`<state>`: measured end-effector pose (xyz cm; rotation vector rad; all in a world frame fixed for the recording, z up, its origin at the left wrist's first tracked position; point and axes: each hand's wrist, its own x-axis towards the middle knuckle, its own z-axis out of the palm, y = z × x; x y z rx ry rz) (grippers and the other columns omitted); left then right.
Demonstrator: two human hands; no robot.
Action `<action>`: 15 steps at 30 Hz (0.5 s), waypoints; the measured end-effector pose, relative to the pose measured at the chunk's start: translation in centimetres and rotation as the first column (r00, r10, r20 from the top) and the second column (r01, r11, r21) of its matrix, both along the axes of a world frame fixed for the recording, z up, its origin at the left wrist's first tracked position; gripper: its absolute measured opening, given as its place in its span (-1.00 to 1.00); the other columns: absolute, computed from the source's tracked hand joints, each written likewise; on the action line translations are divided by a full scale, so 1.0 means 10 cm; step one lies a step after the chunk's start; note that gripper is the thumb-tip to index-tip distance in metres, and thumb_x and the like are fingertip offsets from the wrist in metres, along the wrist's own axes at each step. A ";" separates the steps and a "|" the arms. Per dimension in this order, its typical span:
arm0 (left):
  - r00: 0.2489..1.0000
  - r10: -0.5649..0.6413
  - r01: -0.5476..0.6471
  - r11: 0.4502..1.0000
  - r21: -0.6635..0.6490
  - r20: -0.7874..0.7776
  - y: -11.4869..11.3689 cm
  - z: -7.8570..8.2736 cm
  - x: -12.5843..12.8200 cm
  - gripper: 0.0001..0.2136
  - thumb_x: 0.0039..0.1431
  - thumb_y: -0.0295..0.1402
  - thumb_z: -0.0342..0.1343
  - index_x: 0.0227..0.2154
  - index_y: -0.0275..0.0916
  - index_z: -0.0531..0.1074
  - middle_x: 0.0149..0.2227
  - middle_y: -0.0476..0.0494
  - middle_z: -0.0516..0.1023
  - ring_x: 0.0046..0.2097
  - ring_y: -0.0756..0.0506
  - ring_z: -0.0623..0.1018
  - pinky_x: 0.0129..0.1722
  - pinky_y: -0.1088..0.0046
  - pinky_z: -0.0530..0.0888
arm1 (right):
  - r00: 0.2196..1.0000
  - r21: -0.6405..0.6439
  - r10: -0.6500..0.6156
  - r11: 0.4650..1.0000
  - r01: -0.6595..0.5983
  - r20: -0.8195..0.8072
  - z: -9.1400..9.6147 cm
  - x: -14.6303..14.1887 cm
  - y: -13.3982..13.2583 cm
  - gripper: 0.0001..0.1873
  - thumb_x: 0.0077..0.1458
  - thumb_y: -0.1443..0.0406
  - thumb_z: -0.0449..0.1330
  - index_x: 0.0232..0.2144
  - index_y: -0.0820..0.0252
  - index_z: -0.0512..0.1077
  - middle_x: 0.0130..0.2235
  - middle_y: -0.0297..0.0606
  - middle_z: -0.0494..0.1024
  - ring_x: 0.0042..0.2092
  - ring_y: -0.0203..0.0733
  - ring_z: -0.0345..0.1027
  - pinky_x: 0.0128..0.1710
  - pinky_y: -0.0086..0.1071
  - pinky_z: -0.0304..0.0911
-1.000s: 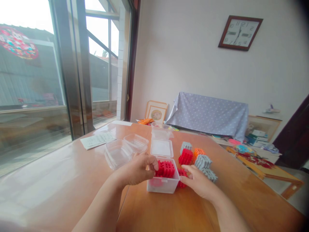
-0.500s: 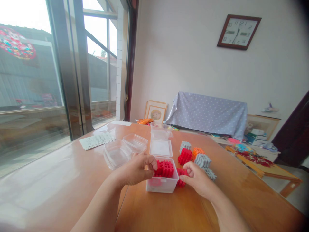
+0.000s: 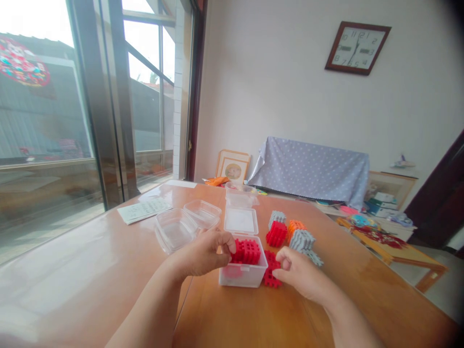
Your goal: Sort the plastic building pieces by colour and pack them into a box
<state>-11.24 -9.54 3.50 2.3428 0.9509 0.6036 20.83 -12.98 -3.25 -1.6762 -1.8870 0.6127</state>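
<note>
A clear plastic box (image 3: 241, 275) stands on the table with a stack of red lattice building blocks (image 3: 250, 251) inside. My left hand (image 3: 213, 251) reaches over the box's left rim, thumb and fingers closed on the left end of the red stack. Just right of the box is another red lattice block (image 3: 270, 275), its gridded face turned partly towards me. My right hand (image 3: 295, 270) has thumb and curled fingers at the right edge of that block. The fingertips' contact is partly hidden.
Beyond the right hand are a red stack (image 3: 277, 234), grey blocks (image 3: 302, 240) and orange blocks (image 3: 296, 226). A lid (image 3: 241, 221) lies behind the box. Clear containers (image 3: 176, 229) and printed paper (image 3: 143, 210) are at the left. A cloth-covered object (image 3: 311, 169) stands beyond the table.
My right hand has shifted slightly right and down. The red block beside the box has tipped so more of its grid shows. My left hand stays in place.
</note>
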 end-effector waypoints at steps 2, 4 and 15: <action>1.000 0.001 -0.001 1.000 -0.005 0.007 0.00 -0.01 0.00 -0.84 0.04 -0.49 0.10 -0.31 -0.17 0.49 -0.28 0.01 0.60 -0.20 -0.06 0.51 -0.14 0.45 0.35 | 0.999 0.018 -0.001 1.000 0.000 0.040 0.01 -0.04 -0.03 -0.86 -0.01 0.27 0.25 -0.33 0.12 0.41 -0.41 -0.42 0.39 -0.37 -0.26 0.26 -0.39 -0.42 0.10; 1.000 0.007 -0.007 1.000 -0.001 0.014 0.01 -0.02 0.00 -0.83 0.04 -0.48 0.10 -0.31 -0.16 0.50 -0.27 0.01 0.59 -0.18 -0.07 0.50 -0.14 0.45 0.35 | 0.999 0.033 0.006 0.999 -0.008 0.050 0.02 -0.08 -0.04 -0.92 -0.03 0.34 0.21 -0.38 0.14 0.40 -0.41 -0.41 0.39 -0.36 -0.26 0.26 -0.38 -0.43 0.09; 0.999 -0.016 0.016 1.000 0.019 0.029 0.04 -0.05 0.00 -0.86 0.07 -0.47 0.09 -0.31 -0.17 0.48 -0.29 0.01 0.58 -0.17 -0.08 0.49 -0.12 0.43 0.35 | 0.969 0.072 0.029 0.997 -0.012 -0.244 0.33 -0.05 -0.25 -0.86 0.08 0.22 0.20 -0.42 0.14 0.34 -0.47 -0.43 0.36 -0.41 -0.30 0.20 -0.41 -0.44 0.12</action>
